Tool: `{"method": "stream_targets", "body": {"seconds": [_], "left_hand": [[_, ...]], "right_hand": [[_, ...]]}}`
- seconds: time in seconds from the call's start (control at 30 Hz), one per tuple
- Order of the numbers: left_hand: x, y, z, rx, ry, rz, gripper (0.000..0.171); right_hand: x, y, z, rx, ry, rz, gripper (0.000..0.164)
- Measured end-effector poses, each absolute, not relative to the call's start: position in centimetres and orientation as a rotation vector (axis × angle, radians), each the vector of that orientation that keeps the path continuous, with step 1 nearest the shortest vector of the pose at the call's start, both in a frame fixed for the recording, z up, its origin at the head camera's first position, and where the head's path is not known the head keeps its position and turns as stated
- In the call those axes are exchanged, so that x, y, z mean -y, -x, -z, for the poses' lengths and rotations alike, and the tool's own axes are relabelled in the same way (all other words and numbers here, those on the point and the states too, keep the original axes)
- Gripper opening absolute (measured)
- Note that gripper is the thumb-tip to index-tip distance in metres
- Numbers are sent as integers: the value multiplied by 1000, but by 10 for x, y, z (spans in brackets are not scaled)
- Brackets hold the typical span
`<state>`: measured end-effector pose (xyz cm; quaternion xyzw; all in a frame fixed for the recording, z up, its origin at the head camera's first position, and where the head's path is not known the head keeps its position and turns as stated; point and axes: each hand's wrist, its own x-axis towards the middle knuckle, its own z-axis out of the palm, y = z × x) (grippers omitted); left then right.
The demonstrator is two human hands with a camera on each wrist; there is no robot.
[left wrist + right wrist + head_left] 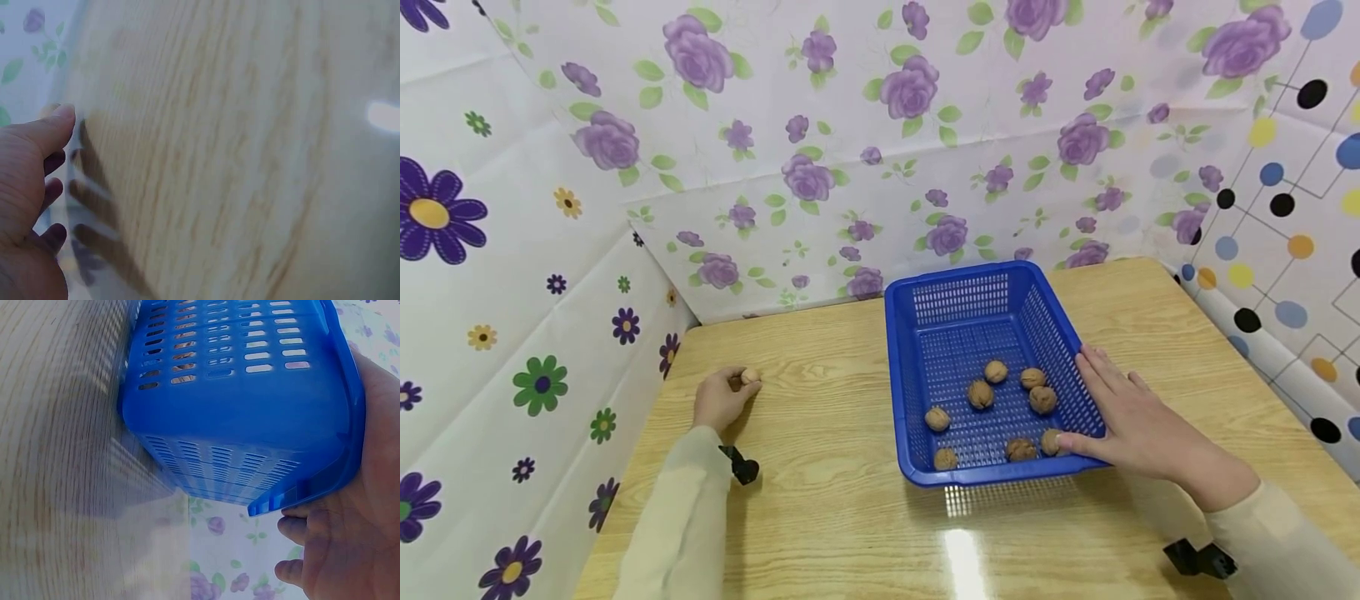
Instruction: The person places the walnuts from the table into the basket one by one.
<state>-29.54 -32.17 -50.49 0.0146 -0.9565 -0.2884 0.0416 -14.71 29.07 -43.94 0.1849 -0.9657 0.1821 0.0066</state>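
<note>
At the left of the table, my left hand (721, 400) pinches a pale walnut (750, 377) between thumb and fingers, close over the wood. In the left wrist view the thumb (55, 128) hides most of that nut. My right hand (1138, 425) rests on the right rim of a blue plastic basket (892, 367), its fingers straight along the edge and the thumb over the near corner. Several walnuts (981, 394) lie scattered on the basket floor. From the right wrist view, the palm (350, 550) lies against the outside of the rim.
The wooden table (820, 450) reaches back to a wall covering with purple roses (808, 179). Flowered sheeting (542, 383) borders the left side, and dotted sheeting (1292, 317) the right. Black wrist straps show on both sleeves.
</note>
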Motion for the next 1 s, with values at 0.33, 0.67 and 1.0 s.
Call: {"method": "stream_targets", "body": {"seconds": [0.33,0.67,1.0], "left_hand": [[278,294,468,2930,167,1032,53],[216,274,419,2849,525,946,48],[155,253,375,2726,876,849,45]], "right_hand": [[-292,149,433,3030,-587,-575,108],[-293,152,433,3038,-599,-586,109],[-292,151,438,3029,-608,-583,110]]}}
